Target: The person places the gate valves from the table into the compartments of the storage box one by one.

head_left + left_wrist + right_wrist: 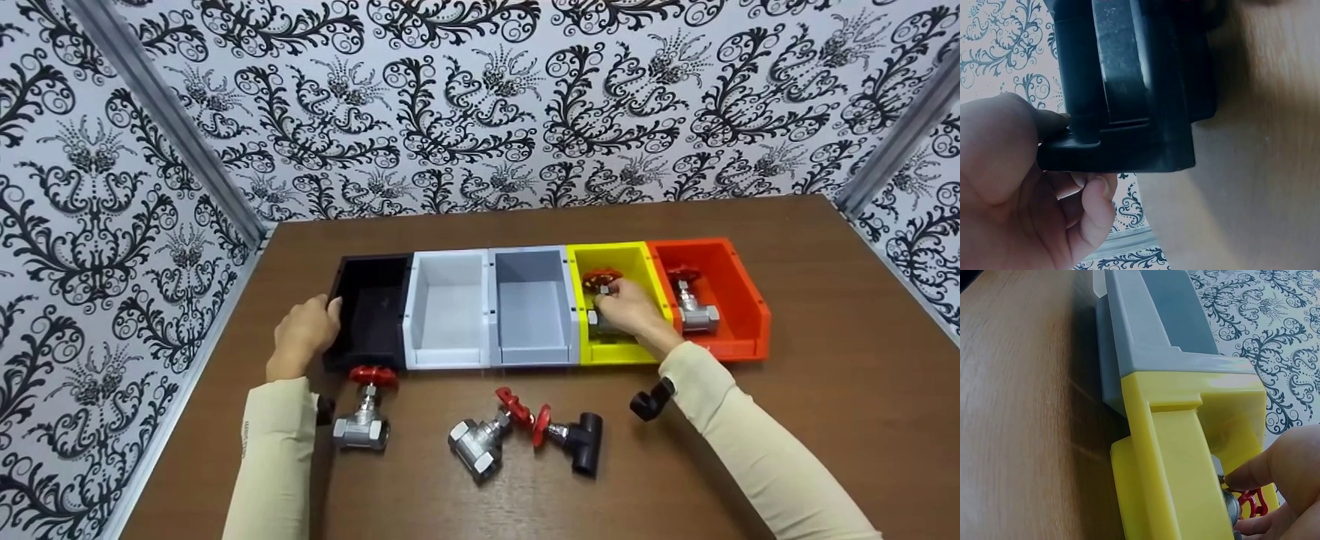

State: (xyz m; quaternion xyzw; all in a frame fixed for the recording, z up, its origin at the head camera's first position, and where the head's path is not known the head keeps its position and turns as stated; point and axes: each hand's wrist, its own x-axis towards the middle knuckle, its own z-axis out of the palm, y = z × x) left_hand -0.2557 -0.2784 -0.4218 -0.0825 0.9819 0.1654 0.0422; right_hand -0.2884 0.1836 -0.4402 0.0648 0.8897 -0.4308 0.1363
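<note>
My left hand [306, 330] grips the left wall of a black bin [367, 358], the thumb over the rim and the fingers outside, as the left wrist view shows. My right hand [630, 306] reaches into a yellow bin [619, 352] and holds a metal valve with a red handwheel [601, 280]. Part of that valve's body is hidden behind the hand. In the right wrist view, thumb and fingers [1252, 475] close around the valve [1232, 506] behind the yellow bin's front wall.
White [450, 358] and grey [534, 355] bins stand between the black and yellow ones. An orange bin [742, 315] on the right contains another valve [696, 315]. Before the row lie two metal valves [363, 424] and a black-bodied valve [585, 442], all with red handwheels.
</note>
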